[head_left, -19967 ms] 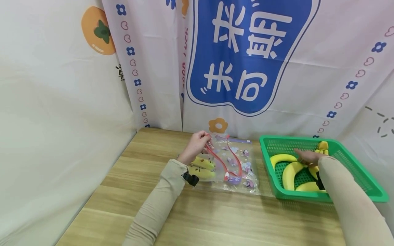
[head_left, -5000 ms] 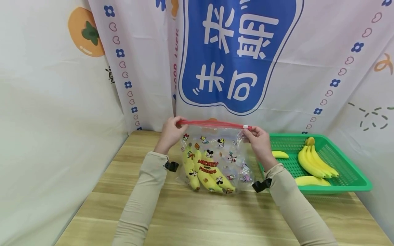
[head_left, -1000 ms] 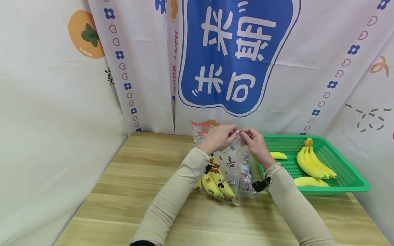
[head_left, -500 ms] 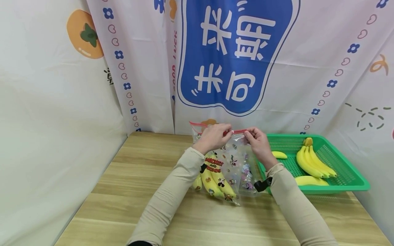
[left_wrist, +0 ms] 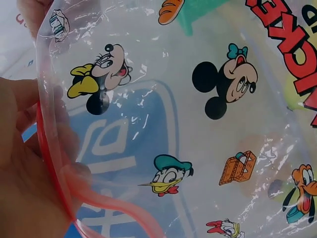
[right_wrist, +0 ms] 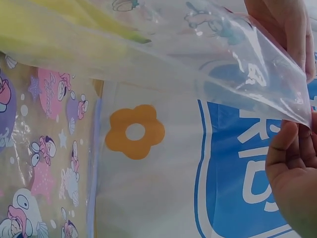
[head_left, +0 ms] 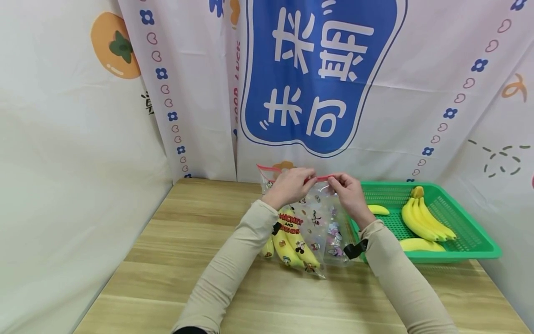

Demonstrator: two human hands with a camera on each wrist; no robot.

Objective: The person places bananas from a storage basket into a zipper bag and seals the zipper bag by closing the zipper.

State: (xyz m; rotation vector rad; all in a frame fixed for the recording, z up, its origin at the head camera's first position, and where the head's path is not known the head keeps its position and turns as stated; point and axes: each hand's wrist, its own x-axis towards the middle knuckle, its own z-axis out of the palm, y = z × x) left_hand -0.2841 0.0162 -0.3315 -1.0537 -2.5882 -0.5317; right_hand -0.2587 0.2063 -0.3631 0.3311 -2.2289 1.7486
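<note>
A clear zip bag (head_left: 314, 218) printed with cartoon characters stands on the table with yellow bananas (head_left: 292, 250) inside. My left hand (head_left: 292, 186) pinches its red zip (head_left: 322, 178) partway along, fingers curled over the strip. At the bag's right top corner, my right hand (head_left: 348, 195) grips the end of the zip between thumb and fingers. Left of my left hand the red zip edges stand apart. In the left wrist view the bag's printed side (left_wrist: 163, 124) fills most of the frame. The right wrist view shows my right-hand fingers (right_wrist: 292, 148) holding the bag's corner.
A second printed bag (head_left: 335, 236) with pink and purple pictures lies behind on the wooden table (head_left: 179, 260). To the right, a green basket (head_left: 471, 255) holds a bunch of bananas (head_left: 423, 221) and loose bananas. A printed curtain (head_left: 208, 116) hangs behind the table.
Earlier my right hand reached into a fuller basket; later both hands held the bag's top corners. My left hand then came over beside my right hand and has since shifted slightly left along the zip.
</note>
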